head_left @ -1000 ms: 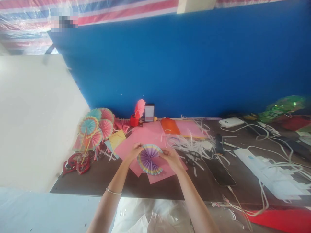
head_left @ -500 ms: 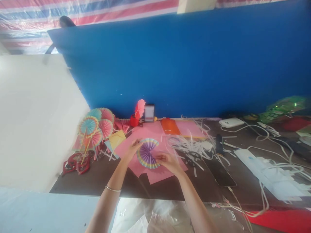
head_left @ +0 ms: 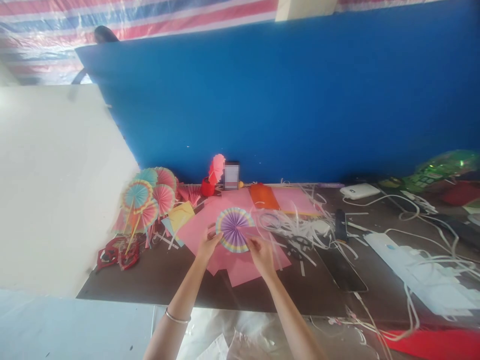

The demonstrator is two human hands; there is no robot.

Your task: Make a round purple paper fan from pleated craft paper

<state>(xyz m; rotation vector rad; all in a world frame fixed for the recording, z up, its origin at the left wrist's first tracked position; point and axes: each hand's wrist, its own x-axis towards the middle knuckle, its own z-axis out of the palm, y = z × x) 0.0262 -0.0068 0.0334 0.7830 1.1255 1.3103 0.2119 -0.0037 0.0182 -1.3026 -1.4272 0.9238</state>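
I hold a round pleated paper fan [head_left: 234,229], purple in the middle with a rainbow rim, upright above pink paper sheets [head_left: 243,260] on the dark table [head_left: 150,275]. My left hand [head_left: 208,243] pinches its lower left edge. My right hand [head_left: 261,251] grips its lower right edge. A thin bangle sits on my left wrist.
Finished paper fans on sticks [head_left: 144,200] lie at the left by red scissors [head_left: 119,252]. White paper strips [head_left: 300,225], a black phone [head_left: 341,270], a power bank [head_left: 358,190], cables and a white power strip [head_left: 405,260] fill the right. A blue board [head_left: 285,100] stands behind.
The fan has been lifted and turned from lying low between my hands to standing more upright and farther from me. Both hands have shifted to its lower edge.
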